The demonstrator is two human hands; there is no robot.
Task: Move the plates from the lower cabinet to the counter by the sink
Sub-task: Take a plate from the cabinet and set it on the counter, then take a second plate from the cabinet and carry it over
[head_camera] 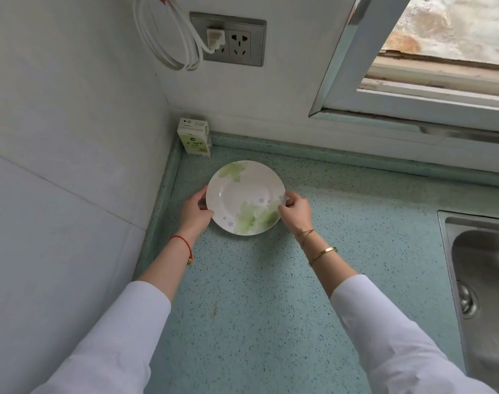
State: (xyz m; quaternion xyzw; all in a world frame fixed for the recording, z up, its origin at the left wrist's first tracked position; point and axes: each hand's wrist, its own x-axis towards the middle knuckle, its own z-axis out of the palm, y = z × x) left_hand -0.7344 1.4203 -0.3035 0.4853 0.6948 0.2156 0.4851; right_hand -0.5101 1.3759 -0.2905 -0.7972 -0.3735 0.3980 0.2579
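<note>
A white plate (244,196) with pale green leaf prints and small blue flowers sits low over the speckled teal counter (259,294), near the back left corner. My left hand (195,213) grips its left rim, thumb on top. At the right rim my right hand (295,209) pinches the edge with thumb and fingers. Whether the plate rests fully on the counter or hovers just above it I cannot tell. No other plate and no cabinet is in view.
A small drink carton (195,137) stands in the corner behind the plate. The steel sink (481,282) lies at the right edge. A wall socket (231,41) with a plugged white cable hangs above; a window frame (413,100) runs along the back right.
</note>
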